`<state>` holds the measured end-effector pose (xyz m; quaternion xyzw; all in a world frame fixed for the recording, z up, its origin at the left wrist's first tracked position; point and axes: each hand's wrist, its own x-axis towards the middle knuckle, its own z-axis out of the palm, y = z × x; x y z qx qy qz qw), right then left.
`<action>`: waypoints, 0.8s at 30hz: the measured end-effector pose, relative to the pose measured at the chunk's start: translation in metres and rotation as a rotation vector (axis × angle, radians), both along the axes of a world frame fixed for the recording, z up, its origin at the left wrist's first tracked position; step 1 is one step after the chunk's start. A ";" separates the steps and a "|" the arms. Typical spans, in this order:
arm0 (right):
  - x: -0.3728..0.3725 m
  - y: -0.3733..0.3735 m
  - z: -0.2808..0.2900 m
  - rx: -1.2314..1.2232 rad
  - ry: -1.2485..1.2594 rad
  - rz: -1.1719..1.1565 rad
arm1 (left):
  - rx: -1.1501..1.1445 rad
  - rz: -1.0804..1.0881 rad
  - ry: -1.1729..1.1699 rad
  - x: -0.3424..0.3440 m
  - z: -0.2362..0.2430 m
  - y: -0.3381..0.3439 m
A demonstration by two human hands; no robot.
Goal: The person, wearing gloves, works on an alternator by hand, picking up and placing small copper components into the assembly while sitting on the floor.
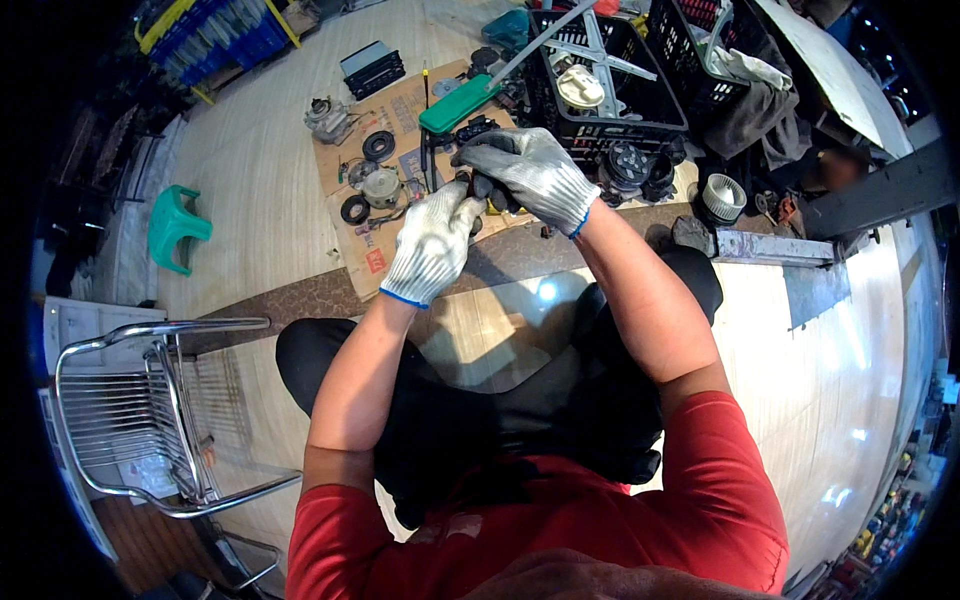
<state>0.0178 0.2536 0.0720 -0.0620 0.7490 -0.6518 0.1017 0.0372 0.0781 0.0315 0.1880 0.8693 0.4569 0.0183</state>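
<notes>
Both hands wear white knit gloves with blue cuffs and dark grey palms and fingertips. My left hand (pixel 433 242) is closed, its fingertips meeting those of the other hand over the cardboard. From the right, my right hand (pixel 532 172) reaches over with curled fingers, also closed. What they pinch between them is too small and dark to make out against the dark fingertips. Just beyond lie a green plastic piece (pixel 460 104) and black mechanical parts (pixel 476 128). A round metal motor-like part (pixel 381 187) and black rings (pixel 379 146) lie left of my hands.
Flattened cardboard (pixel 345 165) lies under the parts. Black crates (pixel 625 125) stand at the far right, near a white blower wheel (pixel 724 197) and a metal post (pixel 880 195). A green stool (pixel 178 228) and a chrome-framed chair (pixel 165 420) are on the left.
</notes>
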 end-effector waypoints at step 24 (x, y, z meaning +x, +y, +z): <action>-0.010 0.011 -0.008 -0.163 -0.126 0.058 | 0.182 -0.145 -0.324 -0.014 -0.003 -0.015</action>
